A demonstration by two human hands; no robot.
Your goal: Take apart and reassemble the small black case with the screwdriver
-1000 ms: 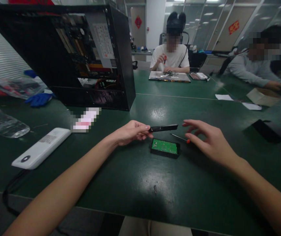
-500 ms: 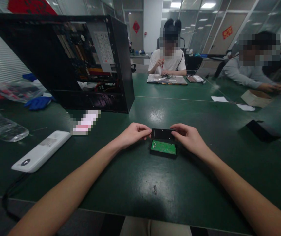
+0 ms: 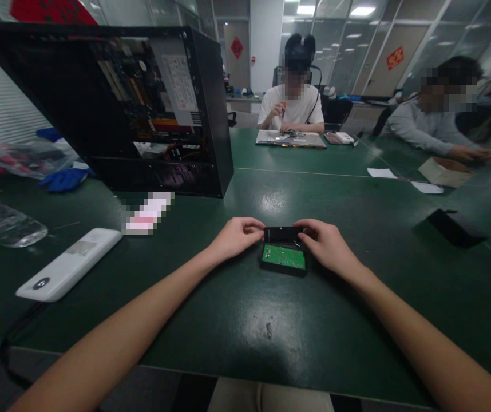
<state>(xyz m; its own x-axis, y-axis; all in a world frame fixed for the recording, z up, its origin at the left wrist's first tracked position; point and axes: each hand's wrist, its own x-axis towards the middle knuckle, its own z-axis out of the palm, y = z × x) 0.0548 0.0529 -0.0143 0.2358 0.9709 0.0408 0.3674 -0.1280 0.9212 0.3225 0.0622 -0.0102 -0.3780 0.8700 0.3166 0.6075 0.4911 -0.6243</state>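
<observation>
A thin black cover [image 3: 283, 234] is pinched at its two short ends between my hands. My left hand [image 3: 242, 236] grips its left end with thumb and fingers, and my right hand [image 3: 320, 239] grips the right end. Just on the near side of the cover, a green circuit board [image 3: 283, 257] sits in a shallow black case [image 3: 286, 270] on the green table. The inside of the cover is hard to make out in the dim light.
An open computer tower [image 3: 209, 126] stands at the back left. A white power strip [image 3: 69, 264], a water bottle [image 3: 7, 220] and blue gloves [image 3: 64, 179] lie left. At right are a black box-like part [image 3: 458, 228] and an open carton [image 3: 445, 171]. Two people sit across the table.
The cover has tilted slightly and dropped a little between my hands, still held at both ends. The case with the board stays on the table. The view has shifted slightly.
</observation>
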